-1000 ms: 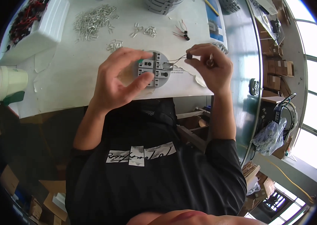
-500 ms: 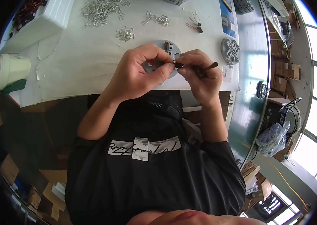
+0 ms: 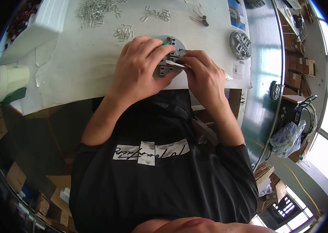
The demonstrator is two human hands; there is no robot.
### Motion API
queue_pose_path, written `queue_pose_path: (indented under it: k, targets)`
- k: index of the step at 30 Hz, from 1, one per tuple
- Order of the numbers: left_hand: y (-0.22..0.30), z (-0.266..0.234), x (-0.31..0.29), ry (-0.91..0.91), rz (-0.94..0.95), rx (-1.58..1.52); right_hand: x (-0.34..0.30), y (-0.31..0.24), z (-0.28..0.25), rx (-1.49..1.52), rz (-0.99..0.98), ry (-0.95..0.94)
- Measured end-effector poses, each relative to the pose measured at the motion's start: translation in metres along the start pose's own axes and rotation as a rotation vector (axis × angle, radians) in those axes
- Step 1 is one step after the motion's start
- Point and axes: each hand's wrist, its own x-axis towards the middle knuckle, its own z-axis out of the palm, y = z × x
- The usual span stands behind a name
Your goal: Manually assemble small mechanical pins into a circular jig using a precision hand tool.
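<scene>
A round grey disc (image 3: 180, 45) with small raised blocks lies on the white table in front of me. My left hand (image 3: 136, 66) covers its left side, index finger across the top and thumb by the near rim, steadying it. A bit of green (image 3: 165, 43) shows at the left fingertips; its kind is not clear. From the right, my right hand (image 3: 206, 73) closes on a thin, pale metal tool (image 3: 175, 64) whose tip reaches over the disc's blocks. Small dark parts sit on the disc by the right fingertips, partly hidden by them.
Beyond my hands lie a large heap of metal U-shaped clips (image 3: 94, 13) and smaller piles (image 3: 123, 32). A small black part with wires (image 3: 204, 21) lies farther right. A second round fixture (image 3: 240, 45) rests near the table's right side. At the left stand a white tub (image 3: 12, 79) and a foam box (image 3: 45, 25).
My hands have parted from pinching a small black piece together. The left has come down onto the disc; the right now points the pale tool at it. The view has shifted slightly.
</scene>
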Motion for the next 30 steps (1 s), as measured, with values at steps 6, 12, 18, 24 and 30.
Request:
queue_pose_path:
  k: [6,12,18,24,30]
  targets:
    - [-0.008,0.004,-0.009,0.004,-0.07,-0.188,-0.014,-0.013,0.006,-0.149,-0.06,-0.002]
    - [-0.008,0.006,-0.011,0.018,-0.105,-0.184,-0.021,-0.011,0.003,-0.197,-0.067,-0.048]
    - [-0.007,-0.002,-0.019,-0.009,-0.103,-0.222,0.097,0.009,0.008,0.02,0.159,0.043]
    - [-0.004,-0.001,-0.024,0.013,-0.123,-0.162,0.187,0.017,0.058,-0.17,0.294,-0.216]
    - [-0.004,-0.005,-0.025,-0.001,-0.106,-0.165,0.191,0.019,0.079,-0.186,0.166,-0.211]
